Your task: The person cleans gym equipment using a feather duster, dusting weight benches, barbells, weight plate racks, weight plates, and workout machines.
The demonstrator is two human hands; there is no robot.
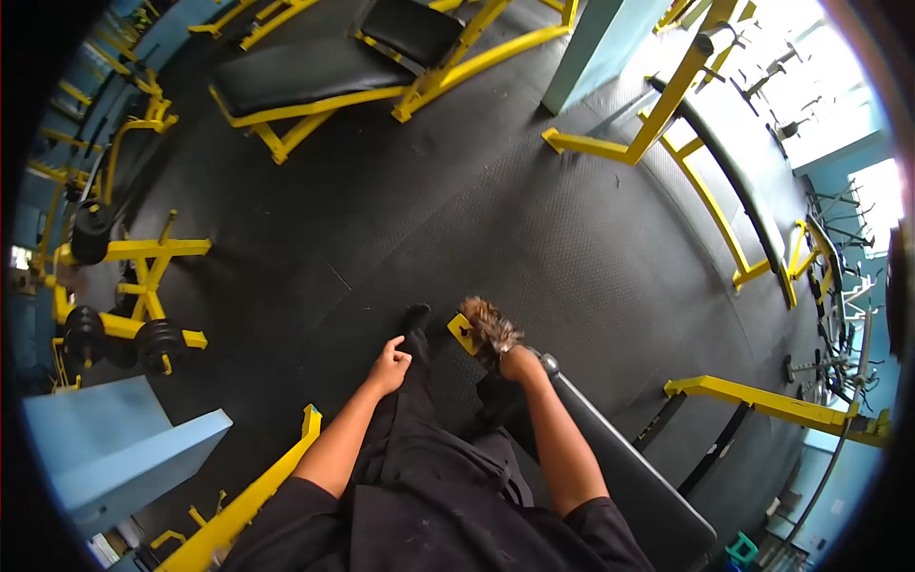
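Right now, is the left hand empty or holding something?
Looks empty: nothing shows in the left hand, near the dark trouser leg. Its palm is hidden, so can't fully rule something out.

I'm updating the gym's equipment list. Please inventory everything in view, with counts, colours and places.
Feather duster: 1, brown, lower centre
Bracket: 1, yellow, lower centre
Bench pad: 1, black, lower right
Padded bench: 1, black and yellow, upper left
Curved pad: 1, black, upper right
Weight plates: several, black, left
Metal frames: several, yellow, all around
Pillar: 1, light blue, top
Block: 1, light blue, lower left
Unclear item: 1, green, lower right
Floor: 1, black, throughout
Trousers: 1, black, bottom centre
Left hand: 1, bare, lower centre
Right hand: 1, bare, at the duster
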